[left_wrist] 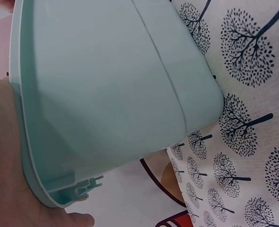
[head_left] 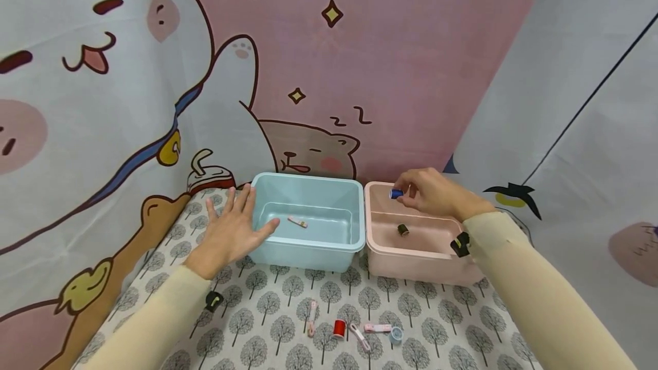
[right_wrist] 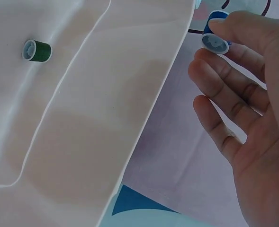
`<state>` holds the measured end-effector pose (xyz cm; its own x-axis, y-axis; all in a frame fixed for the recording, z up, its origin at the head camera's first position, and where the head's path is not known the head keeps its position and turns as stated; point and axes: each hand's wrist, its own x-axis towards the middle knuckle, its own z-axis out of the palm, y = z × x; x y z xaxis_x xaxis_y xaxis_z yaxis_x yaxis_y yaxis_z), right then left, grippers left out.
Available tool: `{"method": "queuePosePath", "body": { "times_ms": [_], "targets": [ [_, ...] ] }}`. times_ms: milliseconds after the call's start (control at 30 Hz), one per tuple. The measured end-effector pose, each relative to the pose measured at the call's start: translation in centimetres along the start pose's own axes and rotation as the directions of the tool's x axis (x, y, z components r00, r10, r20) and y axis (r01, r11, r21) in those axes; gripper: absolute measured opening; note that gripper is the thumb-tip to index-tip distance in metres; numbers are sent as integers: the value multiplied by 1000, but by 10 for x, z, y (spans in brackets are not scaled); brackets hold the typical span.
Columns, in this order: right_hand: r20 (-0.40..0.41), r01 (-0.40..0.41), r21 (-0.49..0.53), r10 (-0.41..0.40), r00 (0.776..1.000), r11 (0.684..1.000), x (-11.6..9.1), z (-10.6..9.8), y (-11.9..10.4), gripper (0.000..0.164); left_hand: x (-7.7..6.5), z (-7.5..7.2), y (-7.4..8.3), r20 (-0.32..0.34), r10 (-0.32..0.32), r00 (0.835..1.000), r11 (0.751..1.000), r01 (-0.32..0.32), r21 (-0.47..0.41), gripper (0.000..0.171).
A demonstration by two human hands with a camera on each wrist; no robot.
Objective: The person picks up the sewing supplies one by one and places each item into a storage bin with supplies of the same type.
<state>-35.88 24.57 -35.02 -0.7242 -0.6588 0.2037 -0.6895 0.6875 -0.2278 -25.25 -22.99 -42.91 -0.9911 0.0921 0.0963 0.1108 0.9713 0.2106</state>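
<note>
Between thumb and fingers my right hand [head_left: 429, 192] pinches a spool of blue thread [head_left: 396, 193], held over the pink bin [head_left: 380, 247]. In the right wrist view the blue spool [right_wrist: 215, 43] shows its pale end. A dark green thread spool [head_left: 403, 230] lies inside the pink bin. My left hand [head_left: 231, 233] is spread with straight fingers at the left side of the light blue bin [head_left: 308, 247], its thumb over the rim. Inside that bin lies a rolled pale tape [head_left: 297, 221] with a printed pattern.
On the tree-patterned tablecloth [head_left: 283, 330] in front lie a red thread spool [head_left: 339, 328], a pink tape strip [head_left: 312, 318], a folded whitish tape [head_left: 359, 337], another pink tape [head_left: 377, 328] and a light blue spool [head_left: 396, 334]. A cartoon curtain [head_left: 401, 73] hangs behind the bins.
</note>
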Motion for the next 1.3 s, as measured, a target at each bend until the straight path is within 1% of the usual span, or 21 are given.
{"method": "queuePosePath", "body": {
  "times_ms": [133,233,333,500,600,700,900,1033,1200,1300],
  "targets": [
    [7,-9,7,9,1000,1000,5,2,4,16,1,1,0,-1,1,1000,1000,-1,3,115],
    [18,-36,12,35,999,999,7,3,6,17,1,1,0,-2,0,1000,1000,0,6,115],
    [24,-61,1,61,998,998,8,3,6,25,1,1,0,-2,-1,1000,1000,1,4,115],
    [10,-138,-63,138,990,988,5,0,5,37,1,1,0,-5,2,1000,1000,-2,0,113],
    [1,-172,-93,172,985,981,2,-3,3,34,2,1,0,-10,3,1000,1000,-3,5,115],
    [3,-184,-110,185,983,977,-1,-5,1,33,2,2,-1,-11,2,1000,1000,-2,10,117],
    [-9,-175,-138,176,984,975,-8,-8,-6,30,1,2,-1,0,1,1000,1000,-1,-1,114],
    [-34,-151,-138,147,988,979,-14,-10,-14,28,2,2,0,1,0,1000,1000,0,1,114],
    [-67,-117,-154,108,992,981,-26,-10,-25,27,2,2,-1,-3,7,1000,1000,-7,3,115],
    [-73,-119,-168,108,991,979,-34,-10,-32,29,2,1,-1,-4,9,1000,1000,-9,2,116]
  ]
}}
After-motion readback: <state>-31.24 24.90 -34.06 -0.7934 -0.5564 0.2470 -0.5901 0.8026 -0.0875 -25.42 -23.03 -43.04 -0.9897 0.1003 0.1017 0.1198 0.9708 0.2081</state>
